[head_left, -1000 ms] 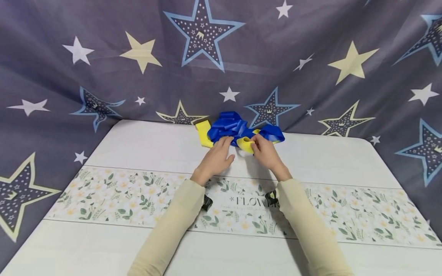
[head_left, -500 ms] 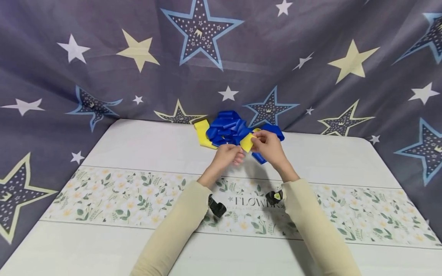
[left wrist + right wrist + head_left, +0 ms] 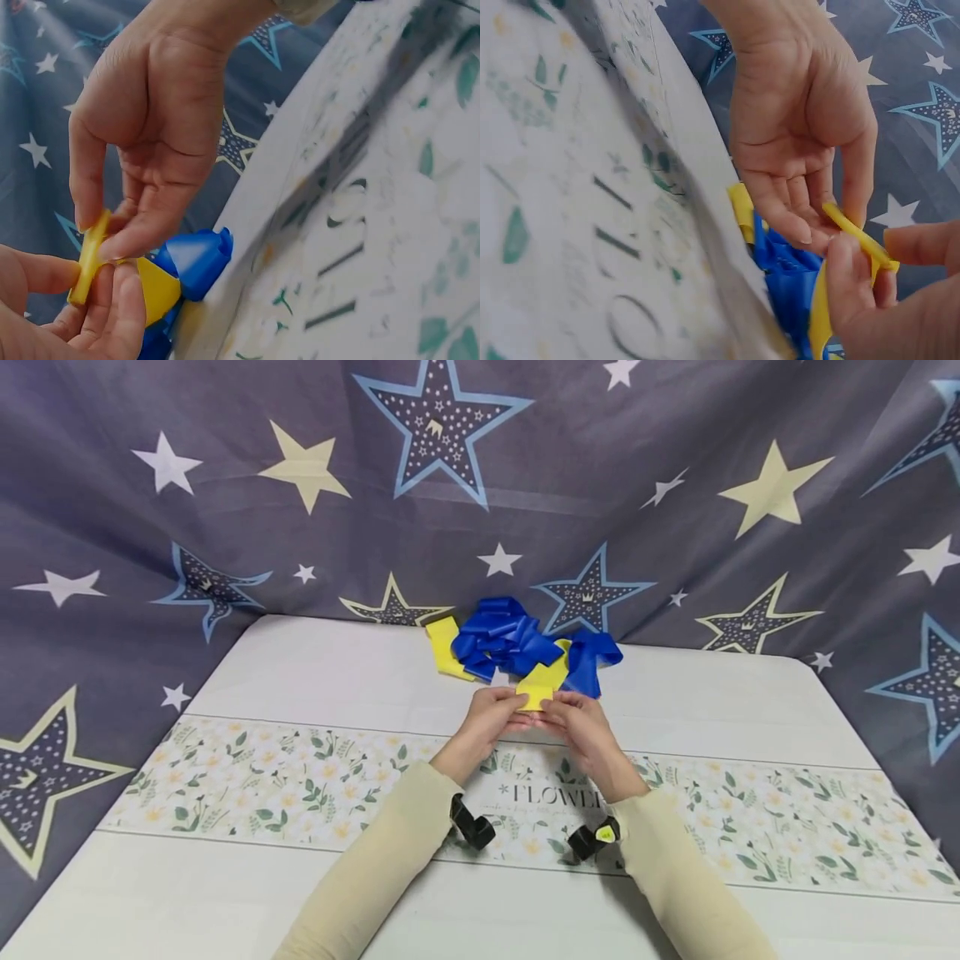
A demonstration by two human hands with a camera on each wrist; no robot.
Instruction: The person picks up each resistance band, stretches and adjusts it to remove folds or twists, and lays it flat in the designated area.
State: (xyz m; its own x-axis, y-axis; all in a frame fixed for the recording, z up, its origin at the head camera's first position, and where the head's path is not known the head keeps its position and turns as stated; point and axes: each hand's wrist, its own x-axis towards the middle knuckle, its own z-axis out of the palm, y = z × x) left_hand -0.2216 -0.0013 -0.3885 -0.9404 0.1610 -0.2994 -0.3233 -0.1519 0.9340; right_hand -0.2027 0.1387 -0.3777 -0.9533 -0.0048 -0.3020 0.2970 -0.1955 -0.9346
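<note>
My left hand (image 3: 489, 717) and right hand (image 3: 587, 722) meet over the white table, pinching the folded end of a yellow ribbon (image 3: 534, 696) between thumbs and fingers. In the left wrist view the folded yellow end (image 3: 91, 256) appears nearly edge-on, held from both sides. Just beyond the hands, the yellow strip runs back to a blue ribbon bow (image 3: 501, 635) with several loops. A blue tail (image 3: 588, 662) hangs at its right, and another yellow tail (image 3: 446, 647) lies at its left.
A floral runner (image 3: 300, 777) with lettering crosses the white table (image 3: 322, 668) under my forearms. Behind the table's far edge hangs a grey star-printed cloth (image 3: 420, 543), close to the bow. Black wrist cameras (image 3: 472, 825) sit below both wrists.
My left hand has left the bow's front and now joins the right hand at the yellow ribbon end. Both hands drew that end toward me, and it is now folded between them.
</note>
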